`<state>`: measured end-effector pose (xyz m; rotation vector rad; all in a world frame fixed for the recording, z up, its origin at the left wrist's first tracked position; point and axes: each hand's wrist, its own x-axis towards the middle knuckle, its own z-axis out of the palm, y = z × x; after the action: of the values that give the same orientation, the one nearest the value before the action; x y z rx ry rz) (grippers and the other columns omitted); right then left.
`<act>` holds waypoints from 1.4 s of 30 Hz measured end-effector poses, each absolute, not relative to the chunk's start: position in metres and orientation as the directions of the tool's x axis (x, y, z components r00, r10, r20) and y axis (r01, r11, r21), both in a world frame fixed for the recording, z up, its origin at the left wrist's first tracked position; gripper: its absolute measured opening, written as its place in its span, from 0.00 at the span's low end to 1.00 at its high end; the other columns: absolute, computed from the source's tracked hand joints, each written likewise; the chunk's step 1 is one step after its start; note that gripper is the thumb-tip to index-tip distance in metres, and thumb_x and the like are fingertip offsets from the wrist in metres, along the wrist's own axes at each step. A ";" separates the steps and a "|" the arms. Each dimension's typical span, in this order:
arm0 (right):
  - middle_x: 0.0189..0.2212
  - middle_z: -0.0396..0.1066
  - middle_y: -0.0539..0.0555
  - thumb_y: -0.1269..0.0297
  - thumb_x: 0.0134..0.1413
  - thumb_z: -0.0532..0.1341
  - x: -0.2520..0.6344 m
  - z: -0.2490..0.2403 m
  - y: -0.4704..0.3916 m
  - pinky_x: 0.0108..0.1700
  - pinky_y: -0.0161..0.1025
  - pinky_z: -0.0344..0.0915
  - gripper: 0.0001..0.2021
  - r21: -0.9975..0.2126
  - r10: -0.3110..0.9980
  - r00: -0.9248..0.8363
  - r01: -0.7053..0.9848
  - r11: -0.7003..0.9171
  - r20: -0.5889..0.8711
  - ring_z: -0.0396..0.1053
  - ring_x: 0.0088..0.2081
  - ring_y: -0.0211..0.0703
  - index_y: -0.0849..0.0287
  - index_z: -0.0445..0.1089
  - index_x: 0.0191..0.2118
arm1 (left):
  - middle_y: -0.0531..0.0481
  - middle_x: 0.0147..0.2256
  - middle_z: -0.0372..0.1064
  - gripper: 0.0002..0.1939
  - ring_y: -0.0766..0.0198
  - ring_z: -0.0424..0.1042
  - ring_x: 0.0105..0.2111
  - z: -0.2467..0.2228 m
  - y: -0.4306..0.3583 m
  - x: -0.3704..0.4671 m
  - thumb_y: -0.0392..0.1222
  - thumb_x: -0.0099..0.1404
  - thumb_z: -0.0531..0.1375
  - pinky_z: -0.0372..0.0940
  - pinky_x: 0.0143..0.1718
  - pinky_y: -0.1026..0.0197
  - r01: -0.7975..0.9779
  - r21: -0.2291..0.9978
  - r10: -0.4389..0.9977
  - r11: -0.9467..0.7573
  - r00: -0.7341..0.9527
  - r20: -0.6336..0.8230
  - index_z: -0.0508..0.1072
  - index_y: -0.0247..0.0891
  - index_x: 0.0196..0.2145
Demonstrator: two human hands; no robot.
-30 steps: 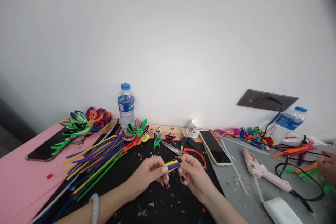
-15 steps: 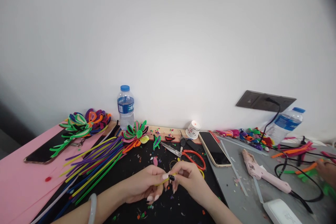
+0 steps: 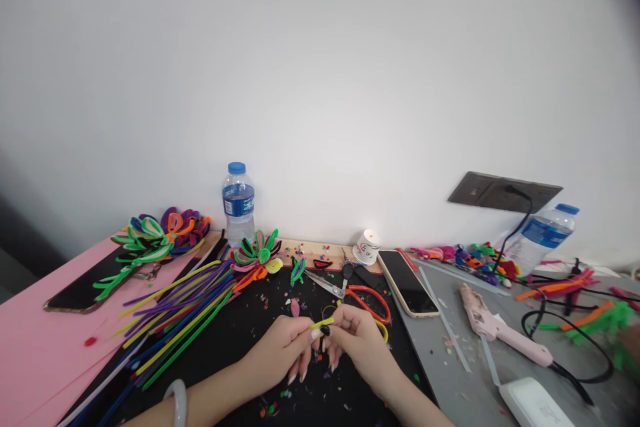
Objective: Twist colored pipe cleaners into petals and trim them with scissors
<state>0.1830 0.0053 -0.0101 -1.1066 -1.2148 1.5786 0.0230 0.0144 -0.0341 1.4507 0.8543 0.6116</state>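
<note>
yellow fuzzy pipe-cleaner piece [image 3: 323, 323] sits pinched between the fingertips of the left hand [image 3: 280, 348] and right hand [image 3: 364, 348], near the red-handled metal scissors [image 3: 342, 291]; purple showed there a second ago, now only a narrow yellow edge can be judged.

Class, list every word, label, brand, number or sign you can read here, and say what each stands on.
No text reads with certainty:
Upright bottle, blue label: white characters, too blurred.
Leaning bottle, blue label: too blurred.
Paper cup: red and dark print, too small.
White device: faint marking, unreadable.
</note>
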 end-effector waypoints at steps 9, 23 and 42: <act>0.15 0.67 0.46 0.61 0.44 0.62 0.187 -0.013 0.006 0.16 0.28 0.58 0.11 -0.992 0.947 -0.300 -0.027 -0.126 -0.112 0.60 0.13 0.30 0.61 0.60 0.22 | 0.54 0.21 0.64 0.18 0.74 0.58 0.14 -0.027 0.011 0.023 0.51 0.64 0.46 0.51 0.14 0.72 0.173 0.980 0.796 -0.094 0.605 -0.030 0.66 0.35 0.29; 0.15 0.67 0.46 0.61 0.42 0.63 0.185 -0.012 0.004 0.16 0.29 0.58 0.12 -0.990 0.958 -0.264 -0.056 -0.132 -0.113 0.60 0.12 0.31 0.61 0.61 0.23 | 0.58 0.13 0.55 0.23 0.73 0.54 0.12 -0.031 0.011 0.024 0.57 0.62 0.44 0.52 0.15 0.71 0.109 0.994 0.791 0.020 0.606 -0.082 0.63 0.35 0.25; 0.14 0.62 0.44 0.69 0.44 0.60 0.188 -0.011 0.006 0.16 0.27 0.53 0.05 -0.991 0.938 -0.326 -0.007 -0.131 -0.122 0.56 0.13 0.29 0.61 0.62 0.25 | 0.56 0.14 0.59 0.22 0.71 0.59 0.15 -0.021 0.006 0.022 0.51 0.64 0.45 0.54 0.19 0.70 0.211 0.977 0.705 -0.026 0.697 -0.131 0.67 0.34 0.24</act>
<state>0.1880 0.0064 -0.0115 -1.1077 -1.3636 1.5631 0.0219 0.0063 -0.0215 1.5852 0.7681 0.4649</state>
